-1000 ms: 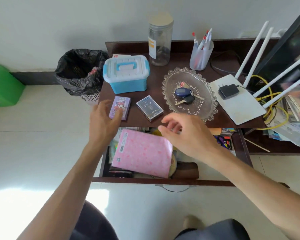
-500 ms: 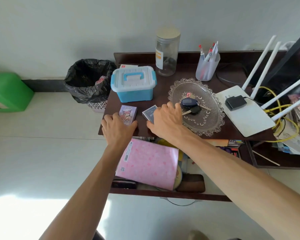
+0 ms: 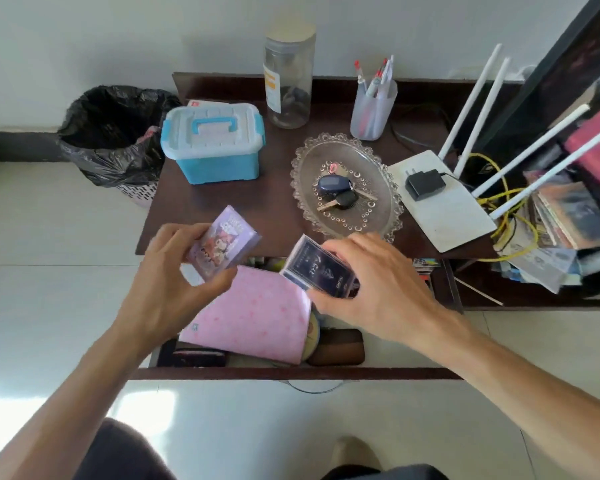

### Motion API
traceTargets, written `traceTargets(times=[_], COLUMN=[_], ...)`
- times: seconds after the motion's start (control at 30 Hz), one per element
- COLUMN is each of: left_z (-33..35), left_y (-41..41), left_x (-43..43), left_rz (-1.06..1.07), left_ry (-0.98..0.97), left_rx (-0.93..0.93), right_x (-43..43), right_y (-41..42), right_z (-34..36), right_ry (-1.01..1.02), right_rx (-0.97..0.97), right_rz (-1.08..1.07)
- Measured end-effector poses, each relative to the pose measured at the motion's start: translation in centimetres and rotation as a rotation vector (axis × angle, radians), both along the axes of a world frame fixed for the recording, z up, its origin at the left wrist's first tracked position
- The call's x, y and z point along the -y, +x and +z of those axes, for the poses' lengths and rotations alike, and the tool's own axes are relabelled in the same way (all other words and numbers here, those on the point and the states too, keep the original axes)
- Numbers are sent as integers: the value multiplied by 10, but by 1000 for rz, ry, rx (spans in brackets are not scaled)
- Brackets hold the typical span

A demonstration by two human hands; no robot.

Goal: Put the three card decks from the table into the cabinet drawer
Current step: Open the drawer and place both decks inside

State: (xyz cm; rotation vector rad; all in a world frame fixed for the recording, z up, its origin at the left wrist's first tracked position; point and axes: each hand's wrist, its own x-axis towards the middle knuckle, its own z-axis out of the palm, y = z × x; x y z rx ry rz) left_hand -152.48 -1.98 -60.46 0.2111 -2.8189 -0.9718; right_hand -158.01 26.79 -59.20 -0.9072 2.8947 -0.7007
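Left hand (image 3: 160, 289) fingers clamp the purple deck (image 3: 222, 242), right hand (image 3: 371, 282) fingers clamp the dark deck (image 3: 317, 266), both lifted off the counter (image 3: 274, 195) above the open drawer (image 3: 291, 372), apparently to drop in together.

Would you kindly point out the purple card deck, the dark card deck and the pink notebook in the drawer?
purple card deck (image 3: 226, 241): head view, on its printed front face.
dark card deck (image 3: 317, 270): head view, on its dark front face.
pink notebook (image 3: 257, 313): head view, on the middle of its cover.
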Motion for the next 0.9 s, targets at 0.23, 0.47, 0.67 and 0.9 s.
traceTargets(times=[0.23,0.47,0.67,0.9], left_z=[-33,-79,-89,-87], left_y=[8,-12,-10,-12], left_x=[-70,-99,-100,-104], left_rz=[-427,-544,-545,-567], left_ry=[23,-126,-106,-112], left_rx=[174,281,360,372], right_x=[-122,-154,-147,-151], right_y=[5,-26,-36,-37], right_z=[-48,-104,-126,-127], right_ry=[249,700,790,782], right_rx=[317,142,30,10], right_rz=[-88,130,280,259])
